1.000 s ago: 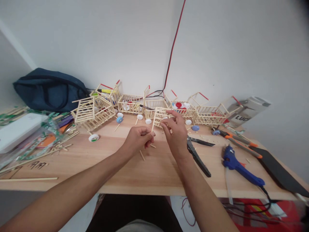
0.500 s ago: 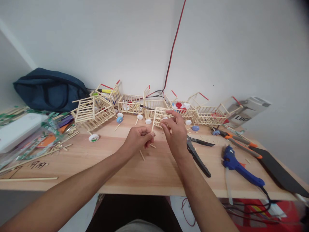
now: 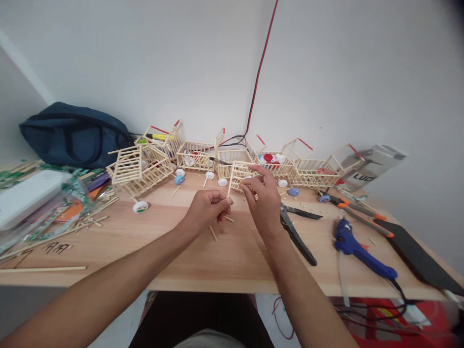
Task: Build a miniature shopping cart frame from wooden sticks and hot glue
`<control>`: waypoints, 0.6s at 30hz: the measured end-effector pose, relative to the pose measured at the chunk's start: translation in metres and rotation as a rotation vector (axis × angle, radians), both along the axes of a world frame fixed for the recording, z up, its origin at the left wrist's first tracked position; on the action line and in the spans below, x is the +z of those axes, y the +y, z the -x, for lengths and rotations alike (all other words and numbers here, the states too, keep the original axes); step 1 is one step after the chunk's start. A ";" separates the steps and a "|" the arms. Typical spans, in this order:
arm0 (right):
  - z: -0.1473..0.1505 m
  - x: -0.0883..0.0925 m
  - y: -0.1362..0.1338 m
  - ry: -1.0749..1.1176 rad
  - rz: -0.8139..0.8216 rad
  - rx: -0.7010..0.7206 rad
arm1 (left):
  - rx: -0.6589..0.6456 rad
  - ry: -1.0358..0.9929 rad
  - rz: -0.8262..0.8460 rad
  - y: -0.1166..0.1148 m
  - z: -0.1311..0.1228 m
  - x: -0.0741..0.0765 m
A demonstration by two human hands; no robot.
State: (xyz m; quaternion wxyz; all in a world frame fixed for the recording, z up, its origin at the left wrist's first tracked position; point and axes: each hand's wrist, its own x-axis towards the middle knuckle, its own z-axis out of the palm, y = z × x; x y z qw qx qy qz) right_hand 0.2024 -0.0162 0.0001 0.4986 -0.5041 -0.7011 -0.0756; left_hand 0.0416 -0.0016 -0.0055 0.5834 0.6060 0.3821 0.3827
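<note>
My left hand [image 3: 210,205] is closed in a pinch on the lower end of a small ladder-like frame of thin wooden sticks [image 3: 234,178], held upright above the table. At the frame's right side is my right hand [image 3: 261,195], thumb and fingertips closed on its crosspieces; the exact contact is partly hidden. Two loose stick pieces lie below my left hand, one a short stick [image 3: 213,233]. Behind the frame stands a row of small stick-built carts with bottle-cap wheels, among them a cart [image 3: 237,155] that the frame partly covers.
On the right lie black-handled cutters [image 3: 297,237], a blue glue gun [image 3: 357,246] with its cord, and orange-grey pliers [image 3: 362,215]. A tilted stick cart [image 3: 141,169], a white box [image 3: 32,195], a blue bag [image 3: 76,135] and plastic wrappers occupy the left.
</note>
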 end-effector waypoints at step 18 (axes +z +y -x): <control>0.001 -0.001 0.001 -0.005 -0.018 0.003 | 0.023 0.012 0.022 -0.003 -0.002 0.005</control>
